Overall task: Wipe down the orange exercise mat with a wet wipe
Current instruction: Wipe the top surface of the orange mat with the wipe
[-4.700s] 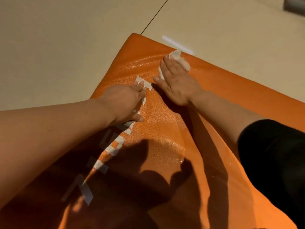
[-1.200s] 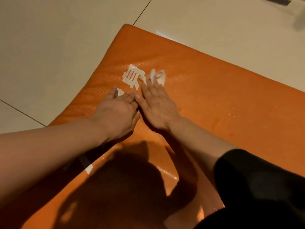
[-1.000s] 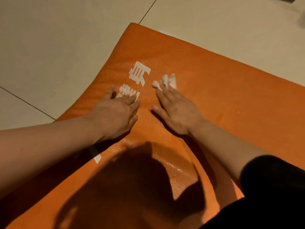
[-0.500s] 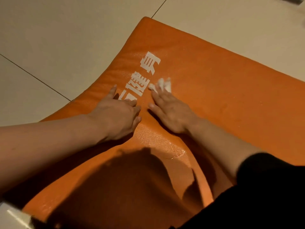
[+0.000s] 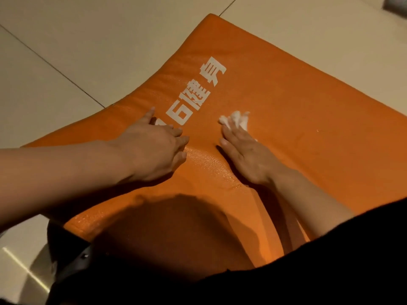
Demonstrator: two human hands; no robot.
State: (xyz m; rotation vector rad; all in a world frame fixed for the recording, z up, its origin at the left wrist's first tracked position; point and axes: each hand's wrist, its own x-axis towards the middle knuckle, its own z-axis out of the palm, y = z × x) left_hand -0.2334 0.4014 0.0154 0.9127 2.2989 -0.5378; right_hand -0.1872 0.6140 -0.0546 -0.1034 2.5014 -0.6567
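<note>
Orange mat (image 5: 286, 106): left hand (image 5: 154, 150) flat; right hand (image 5: 246, 155) pressing wipe (image 5: 236, 117).

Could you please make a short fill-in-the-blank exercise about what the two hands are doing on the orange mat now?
1. The right hand presses a white ____ flat on the orange mat.
2. The left hand rests on the mat and holds ____.
3. The white printed characters lie on the mat, partly hidden by the ____ hand.
4. The mat lies on a pale tiled ____.

Missing words: wipe; nothing; left; floor
</note>
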